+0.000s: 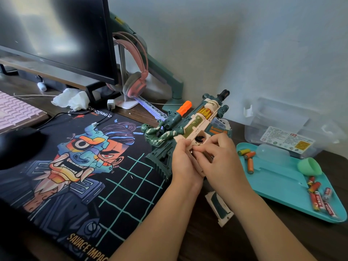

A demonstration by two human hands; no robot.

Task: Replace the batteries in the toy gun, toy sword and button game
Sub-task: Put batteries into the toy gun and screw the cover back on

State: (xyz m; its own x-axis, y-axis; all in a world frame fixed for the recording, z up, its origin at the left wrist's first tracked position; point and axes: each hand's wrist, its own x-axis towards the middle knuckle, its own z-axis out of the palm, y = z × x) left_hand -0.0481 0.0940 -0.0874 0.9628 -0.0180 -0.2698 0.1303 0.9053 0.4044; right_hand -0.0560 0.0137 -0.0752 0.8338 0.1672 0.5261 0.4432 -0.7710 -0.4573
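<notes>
We brace the toy gun [190,127], left hand [185,162] wrapping its grip — right hand [221,161] pinches there too, reaching inside.

Two bare forearms, left hand [183,163], right hand [223,162], short plain fingernails

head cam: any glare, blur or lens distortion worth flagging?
Head view: soft diffuse daylight, only faint shadows; hazy glare across the dark monitor; wide-angle bending toward the frame edges; left hand and right hand on the toy gun slightly soft; labels on the batteries in the teal tray barely legible.
</notes>
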